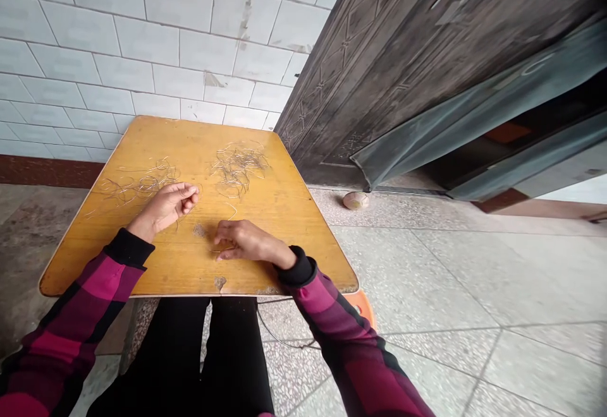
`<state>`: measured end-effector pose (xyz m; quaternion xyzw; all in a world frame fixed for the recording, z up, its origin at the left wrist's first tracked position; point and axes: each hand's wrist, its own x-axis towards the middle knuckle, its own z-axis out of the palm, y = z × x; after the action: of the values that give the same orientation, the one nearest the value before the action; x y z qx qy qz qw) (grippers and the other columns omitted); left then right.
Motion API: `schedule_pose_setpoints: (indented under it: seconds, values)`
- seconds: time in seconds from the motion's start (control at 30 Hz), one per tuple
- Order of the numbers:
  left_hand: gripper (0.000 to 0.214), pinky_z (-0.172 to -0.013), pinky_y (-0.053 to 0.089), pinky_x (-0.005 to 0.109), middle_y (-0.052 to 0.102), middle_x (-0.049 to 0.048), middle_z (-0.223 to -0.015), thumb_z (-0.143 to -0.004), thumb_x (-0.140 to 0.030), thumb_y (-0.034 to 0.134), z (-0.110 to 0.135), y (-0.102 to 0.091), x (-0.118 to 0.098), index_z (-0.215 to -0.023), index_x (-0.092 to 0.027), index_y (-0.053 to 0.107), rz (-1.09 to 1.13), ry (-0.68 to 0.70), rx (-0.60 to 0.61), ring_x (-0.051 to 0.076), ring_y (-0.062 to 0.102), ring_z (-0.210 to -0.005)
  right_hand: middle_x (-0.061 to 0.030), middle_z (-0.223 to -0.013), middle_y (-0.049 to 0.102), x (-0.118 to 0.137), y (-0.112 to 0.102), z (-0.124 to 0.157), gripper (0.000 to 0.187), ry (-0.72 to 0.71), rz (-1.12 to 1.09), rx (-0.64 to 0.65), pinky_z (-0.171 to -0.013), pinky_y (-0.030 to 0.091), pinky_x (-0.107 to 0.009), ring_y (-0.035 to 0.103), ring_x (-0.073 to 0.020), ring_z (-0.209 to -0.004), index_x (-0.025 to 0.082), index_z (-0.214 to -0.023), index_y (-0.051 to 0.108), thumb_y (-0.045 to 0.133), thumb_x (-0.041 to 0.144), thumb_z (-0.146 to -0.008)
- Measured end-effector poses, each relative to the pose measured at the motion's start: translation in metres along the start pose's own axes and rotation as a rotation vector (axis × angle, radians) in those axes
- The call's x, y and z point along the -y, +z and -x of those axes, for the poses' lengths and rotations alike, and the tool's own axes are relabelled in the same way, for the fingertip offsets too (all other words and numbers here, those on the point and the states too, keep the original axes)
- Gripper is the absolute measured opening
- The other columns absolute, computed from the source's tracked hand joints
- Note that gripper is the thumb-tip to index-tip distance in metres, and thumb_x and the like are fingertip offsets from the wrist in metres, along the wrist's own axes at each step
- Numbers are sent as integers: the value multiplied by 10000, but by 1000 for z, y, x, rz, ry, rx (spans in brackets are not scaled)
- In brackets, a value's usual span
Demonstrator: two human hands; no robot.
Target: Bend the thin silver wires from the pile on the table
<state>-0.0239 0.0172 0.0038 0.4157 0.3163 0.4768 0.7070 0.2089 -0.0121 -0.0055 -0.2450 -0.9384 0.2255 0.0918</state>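
My left hand point(171, 207) is raised over the left part of the yellow wooden table, thumb and fingers pinched together. A faint thin wire curves out by its fingertips. Behind and partly under that hand lies a loose, tangled pile of thin wires point(142, 184). My right hand point(244, 240) hovers low near the table's front, palm down, fingers bent and apart from the thumb. A fine wire strand shows by its thumb and fingertips, and a short bent wire point(232, 210) lies just beyond its knuckles. Farther back sits a second tangled wire pile point(241, 165).
The table point(294, 215) has worn patches near its front edge and stands close to a white tiled wall point(156, 50). At right is a dark carved door point(379, 57) with a grey-green curtain point(427, 114). A roundish pale object point(355, 200) lies on the floor; an orange stool edge point(364, 306) peeks out.
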Motion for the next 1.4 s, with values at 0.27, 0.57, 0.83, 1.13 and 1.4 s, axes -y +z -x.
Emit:
schedule_pose_setpoints:
  seconds: [0.27, 0.57, 0.83, 1.13, 1.4]
  values:
    - [140, -379, 297, 117, 566, -8, -618, -767, -178, 737, 0, 0, 3, -734, -97, 627, 142, -12, 14, 12, 409, -410, -48, -936, 621, 20, 16, -1, 141, 38, 484, 62, -501, 255, -270, 503, -99, -609, 152, -951, 616, 493, 219, -951]
    - [135, -375, 299, 112, 575, -4, -626, -765, -167, 737, 0, 1, 7, -745, -96, 624, 196, -41, 40, 14, 419, -417, -97, -879, 651, 37, 13, -9, 190, 34, 753, 219, -450, 263, -295, 549, -133, -569, 100, -978, 634, 451, 73, -934]
    - [158, -372, 308, 110, 591, 0, -627, -746, -186, 765, 1, 1, 11, -726, -100, 634, 240, -40, 74, 17, 438, -425, -107, -841, 676, 29, 9, -14, 213, 38, 811, 299, -495, 286, -290, 542, -152, -641, 145, -843, 668, 482, 73, -915]
    - [135, -376, 294, 114, 560, -21, -595, -799, -174, 718, 5, 4, 0, -728, -110, 624, 274, -42, 9, 11, 397, -399, -44, -737, 585, -3, -23, 8, 210, 51, 655, -12, -501, 297, -278, 449, -114, -533, 155, -827, 551, 379, 76, -917]
    - [116, -377, 297, 119, 566, -16, -588, -769, -154, 735, 4, 4, 1, -722, -107, 640, 324, -54, 18, 17, 403, -410, -71, -930, 683, -32, -64, 7, 103, 115, 280, -713, -747, 498, -308, 645, -181, -893, 216, -816, 564, 508, 191, -898]
